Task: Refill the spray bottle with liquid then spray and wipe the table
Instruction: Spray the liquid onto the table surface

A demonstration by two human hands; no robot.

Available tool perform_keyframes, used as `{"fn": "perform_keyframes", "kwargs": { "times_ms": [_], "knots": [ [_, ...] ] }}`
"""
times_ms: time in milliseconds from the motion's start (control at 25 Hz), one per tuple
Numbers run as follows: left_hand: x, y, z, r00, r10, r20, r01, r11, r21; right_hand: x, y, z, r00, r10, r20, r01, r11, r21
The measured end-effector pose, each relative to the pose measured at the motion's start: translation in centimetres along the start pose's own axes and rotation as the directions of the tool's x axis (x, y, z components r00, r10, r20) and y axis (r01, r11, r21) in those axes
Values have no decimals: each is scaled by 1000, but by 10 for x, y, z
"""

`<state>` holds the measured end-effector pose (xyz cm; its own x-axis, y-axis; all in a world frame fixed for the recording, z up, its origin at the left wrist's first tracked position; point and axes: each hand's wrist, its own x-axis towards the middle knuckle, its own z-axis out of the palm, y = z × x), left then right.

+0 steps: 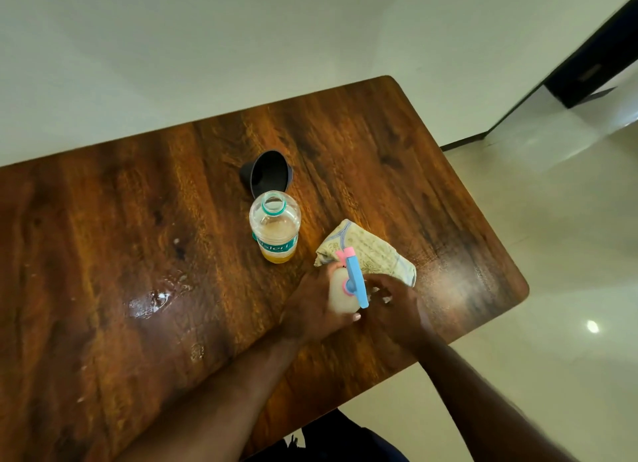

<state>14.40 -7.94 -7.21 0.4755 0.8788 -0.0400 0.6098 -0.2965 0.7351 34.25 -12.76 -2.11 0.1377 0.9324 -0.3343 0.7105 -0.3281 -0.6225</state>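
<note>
Near the table's (345,144) right edge, a spray bottle (340,297) is held upright on the wood. Its pale body is wrapped by the left hand (312,309), fingers closed around it. The right hand (393,306) is set just beside the blue and pink spray head (354,278), at its 3 o'clock; whether those fingers grip anything cannot be told. At 12 o'clock from the hands, a folded cloth (371,251) is seen. At 10 o'clock stands an uncapped bottle (275,225) with orange liquid low inside, and beyond it lies a dark funnel (267,173). A wet patch (153,301) is visible at 9 o'clock.
</note>
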Motion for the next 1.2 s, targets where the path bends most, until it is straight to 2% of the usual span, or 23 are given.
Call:
{"fn": "perform_keyframes", "kwargs": {
  "times_ms": [80, 160, 320, 440, 560, 720, 800, 880, 920, 1000, 1120, 1200],
  "knots": [
    [5, 1, 0, 991, -70, 114, 67, 997, 29, 22, 4, -15, 988, 62, -141, -68, 997, -34],
    [3, 4, 0, 988, -105, 112, 101, 994, 48, 52, 13, -27, 971, 127, -200, -146, 986, -82],
    [-8, 21, -3, 966, -228, 118, 230, 973, -2, 105, 32, -32, 988, 141, 59, -123, 963, -239],
    [-26, 27, -5, 956, -264, 125, 260, 964, 47, 119, 28, -32, 986, 135, 101, -106, 962, -253],
    [-50, 28, -13, 934, -332, 134, 315, 939, 138, 99, 18, -39, 990, 138, 30, -129, 968, -214],
    [-89, 25, -27, 902, -381, 203, 352, 921, 164, 32, 8, -46, 962, 132, -238, -158, 983, -91],
    [-112, 16, -35, 901, -365, 236, 343, 930, 130, -15, 0, -51, 923, 231, -309, -272, 957, -97],
    [-134, 4, -41, 901, -363, 236, 358, 932, 66, -63, -7, -55, 863, 389, -322, -456, 874, -167],
    [-146, -3, -44, 907, -364, 210, 365, 930, 36, -84, -15, -53, 843, 443, -306, -516, 827, -223],
    [-174, -17, -53, 925, -351, 144, 355, 935, 2, -122, -42, -37, 853, 474, -219, -521, 801, -294],
    [-212, -36, -66, 939, -342, 49, 343, 939, -12, -152, -90, 3, 929, 368, -28, -363, 895, -260],
    [-231, -43, -79, 928, -372, -16, 370, 926, -74, -151, -114, 37, 966, 251, 69, -242, 964, -114]
  ]
}}
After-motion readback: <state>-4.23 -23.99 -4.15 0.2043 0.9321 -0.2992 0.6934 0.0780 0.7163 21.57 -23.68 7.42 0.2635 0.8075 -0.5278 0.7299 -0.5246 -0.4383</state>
